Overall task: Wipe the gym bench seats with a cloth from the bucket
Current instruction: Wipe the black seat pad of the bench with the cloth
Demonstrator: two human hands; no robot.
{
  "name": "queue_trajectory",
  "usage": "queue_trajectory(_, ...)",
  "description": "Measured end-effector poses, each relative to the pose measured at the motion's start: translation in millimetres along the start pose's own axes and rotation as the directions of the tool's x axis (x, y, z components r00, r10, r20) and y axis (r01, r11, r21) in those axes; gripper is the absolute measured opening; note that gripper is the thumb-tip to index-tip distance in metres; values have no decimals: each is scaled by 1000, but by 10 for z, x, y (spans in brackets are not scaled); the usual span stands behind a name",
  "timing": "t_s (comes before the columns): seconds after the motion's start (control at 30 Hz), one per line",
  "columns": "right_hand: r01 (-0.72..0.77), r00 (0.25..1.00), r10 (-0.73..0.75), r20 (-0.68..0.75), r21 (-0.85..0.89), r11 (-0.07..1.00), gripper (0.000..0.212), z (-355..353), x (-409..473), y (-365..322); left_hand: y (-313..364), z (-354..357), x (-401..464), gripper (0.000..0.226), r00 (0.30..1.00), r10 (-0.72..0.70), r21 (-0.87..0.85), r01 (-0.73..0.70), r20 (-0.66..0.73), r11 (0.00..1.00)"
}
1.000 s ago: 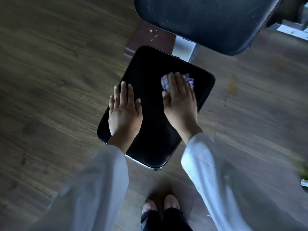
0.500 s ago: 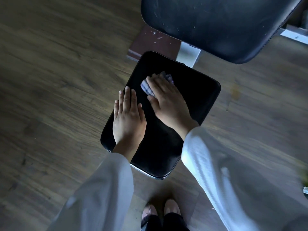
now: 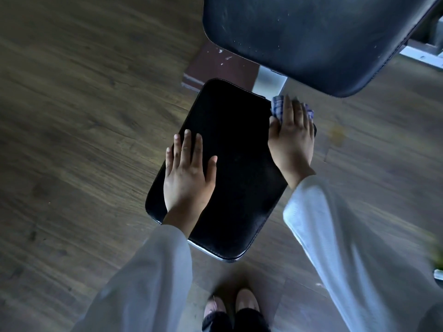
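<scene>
Fingers [image 3: 286,109] flat, we press the cloth [image 3: 278,107], now swept from mid-seat [image 3: 239,144] to its far right corner; left hand [image 3: 188,173] stays spread flat, bracing. Seat's nearly covered.

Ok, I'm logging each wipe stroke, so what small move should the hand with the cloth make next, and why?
Probably sweep the checked cloth back toward the person's left across the black seat pad. The right hand presses it at the pad's far right corner, partly over the edge, so that stroke has run out. The left hand lies flat on the pad's left side, bracing it.
</scene>
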State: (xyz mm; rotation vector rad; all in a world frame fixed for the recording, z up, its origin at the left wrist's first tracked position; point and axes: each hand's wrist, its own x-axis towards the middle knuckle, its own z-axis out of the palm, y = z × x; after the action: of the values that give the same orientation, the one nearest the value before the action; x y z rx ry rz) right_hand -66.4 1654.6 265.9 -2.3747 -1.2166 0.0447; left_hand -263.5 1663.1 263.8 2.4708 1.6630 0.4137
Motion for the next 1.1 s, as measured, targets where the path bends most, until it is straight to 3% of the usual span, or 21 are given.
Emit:
queue_trajectory(0.1,-46,999,45,16,26,999,55,-24,-256,-76,12,1,0,56,999,53,-9,-53,-3,999)
queue_trajectory(0.33,207,978,-208,14,83,975,52,-75,-897,-183,-4,34,1,53,994,107,-8,-107,-16,994)
queue_trajectory(0.4,190,982,-191,6,89,978,52,-88,-761,-77,-7,24,1,53,994,107,-6,-107,-13,994)
queue_trajectory(0.6,-75,997,70,43,131,989,54,-145,-329,137,-2,16,6,54,996,88,-32,-88,3,996)
queue_trajectory(0.87,42,998,-45,32,113,993,56,-137,-1259,-306,-38,-32,-26,53,993,114,-88,-110,39,990)
queue_trajectory(1.1,115,992,-120,42,103,988,52,-188,-2028,-534,-106,-131,-182,65,989,67,-53,-61,131,997)
